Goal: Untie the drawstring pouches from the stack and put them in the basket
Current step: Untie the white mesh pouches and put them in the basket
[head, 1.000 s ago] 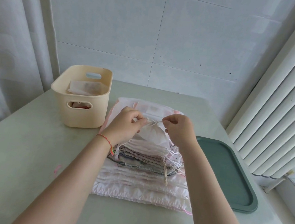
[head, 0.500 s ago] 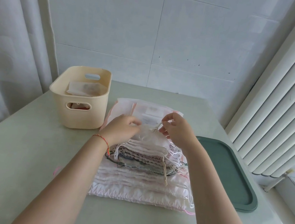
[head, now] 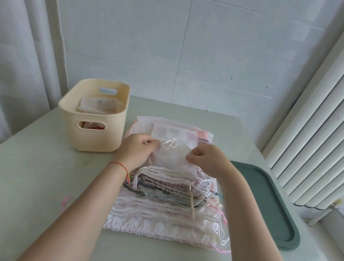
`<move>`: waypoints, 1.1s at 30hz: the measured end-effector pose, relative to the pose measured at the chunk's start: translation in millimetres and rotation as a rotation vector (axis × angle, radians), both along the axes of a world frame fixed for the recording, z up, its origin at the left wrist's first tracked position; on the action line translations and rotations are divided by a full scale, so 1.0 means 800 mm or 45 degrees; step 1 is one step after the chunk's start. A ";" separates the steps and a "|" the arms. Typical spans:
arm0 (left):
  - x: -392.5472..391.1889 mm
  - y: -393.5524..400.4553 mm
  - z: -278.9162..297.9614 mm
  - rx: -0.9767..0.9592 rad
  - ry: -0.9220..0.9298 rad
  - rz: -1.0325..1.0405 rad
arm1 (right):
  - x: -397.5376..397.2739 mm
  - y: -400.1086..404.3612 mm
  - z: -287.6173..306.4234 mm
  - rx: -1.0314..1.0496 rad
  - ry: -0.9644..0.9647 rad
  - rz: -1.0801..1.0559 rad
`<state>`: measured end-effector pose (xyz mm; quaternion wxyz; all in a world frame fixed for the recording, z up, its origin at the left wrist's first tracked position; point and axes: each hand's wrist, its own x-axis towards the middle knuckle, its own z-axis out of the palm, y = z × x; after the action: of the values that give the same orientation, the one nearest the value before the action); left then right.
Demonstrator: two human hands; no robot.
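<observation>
The layered stack of pale fabric drawstring pouches (head: 163, 211) lies beneath both hands. Left hand (head: 136, 154) and right hand (head: 207, 159) pinch the sheer white topmost pouch (head: 171, 157) by its upper corners; its white cord knot (head: 170, 146), between the fingers, seems tied. Light, limp; grip the cord.

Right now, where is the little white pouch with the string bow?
In the head view, the small white pouch sits on top of the stack of pouches at table centre, pinched between the left hand and right hand, right of the cream basket.
</observation>
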<state>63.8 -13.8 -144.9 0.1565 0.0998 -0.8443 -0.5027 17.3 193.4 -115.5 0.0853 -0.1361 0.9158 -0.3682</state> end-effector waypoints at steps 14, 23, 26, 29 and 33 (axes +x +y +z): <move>0.009 -0.013 0.097 0.403 0.168 -0.013 | 0.006 -0.027 0.098 -0.430 0.151 -0.138; 0.004 -0.004 0.152 0.383 0.314 -0.049 | 0.003 -0.028 0.141 -0.461 0.430 -0.221; 0.007 -0.004 0.141 0.374 0.421 -0.058 | 0.007 -0.022 0.131 -0.574 0.504 -0.209; 0.011 -0.006 0.103 0.268 0.267 -0.018 | 0.005 -0.015 0.094 -0.383 0.311 -0.162; 0.010 -0.009 0.044 0.007 -0.089 -0.012 | 0.009 -0.015 0.048 0.002 -0.075 -0.092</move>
<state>72.0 -21.3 -109.7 0.1240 0.1137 -0.8484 -0.5020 24.6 181.7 -77.2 0.0989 -0.0922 0.9175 -0.3740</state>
